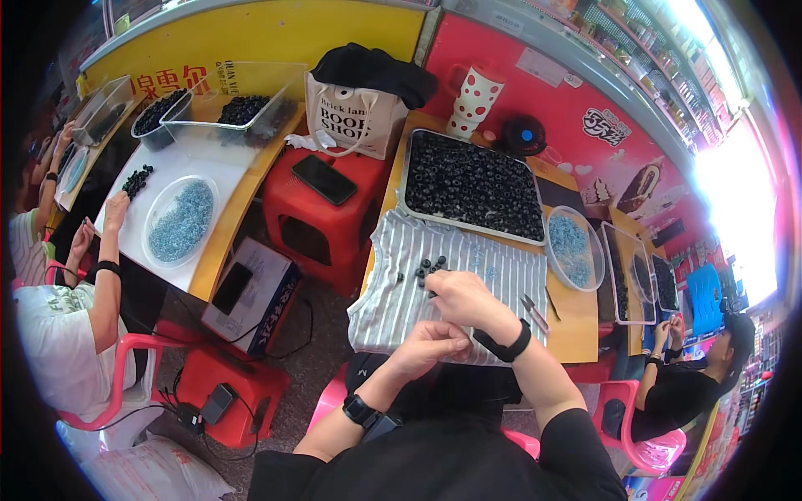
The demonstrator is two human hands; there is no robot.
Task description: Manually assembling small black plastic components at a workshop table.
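Over a grey-and-white striped cloth [501, 260], my right hand [472, 299] reaches down with its fingers drawn together. A small black round part shows at its fingertips, beside a little cluster of black round parts [428, 269]. My left hand [430, 346] is at the table's front edge, just left of the right wrist. Its thumb and fingers are pinched together, and what they hold is too small to make out. A few clear-blue bits [490, 272] lie on the cloth. To the right of my right hand are small scissors [535, 313] and a thin dark tool [553, 303].
A metal tray [406, 188] full of black ring-shaped parts stands behind the cloth. A round clear tub [598, 259] of blue bits is at right. Left are a red stool [284, 188] bearing a phone [324, 179] and a co-worker's table [213, 255]. Another person [681, 384] sits right.
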